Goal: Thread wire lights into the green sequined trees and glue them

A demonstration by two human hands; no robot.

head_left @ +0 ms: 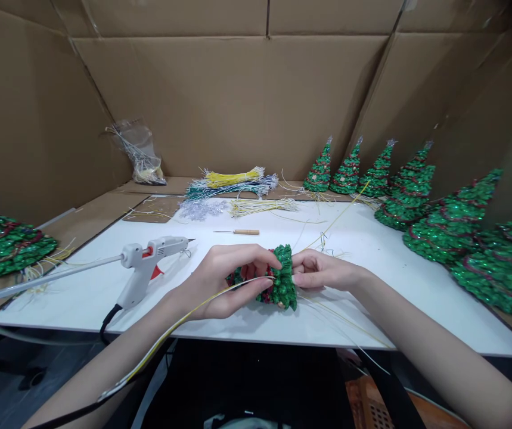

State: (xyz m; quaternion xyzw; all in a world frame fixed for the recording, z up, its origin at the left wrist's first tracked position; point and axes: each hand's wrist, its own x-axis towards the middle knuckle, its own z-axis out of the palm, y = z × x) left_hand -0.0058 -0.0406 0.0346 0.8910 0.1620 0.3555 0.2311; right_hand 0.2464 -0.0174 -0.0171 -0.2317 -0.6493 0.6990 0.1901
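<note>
A: What's on the left?
B: A glue gun (pixel 148 262) lies on the counter (pixel 372 322).
A: And the hands?
B: The left hand (pixel 220 283) grips a green tree (pixel 280 289) just above the counter; the right hand (pixel 320 271) pinches its edge.

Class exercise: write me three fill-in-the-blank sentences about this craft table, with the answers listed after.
1. Both hands, the left hand and the right hand, hold a small green ____.
2. The white glue gun lies to the ____ of the hands.
3. The walls around the white board are made of ____.
Answers: tree; left; cardboard
</note>
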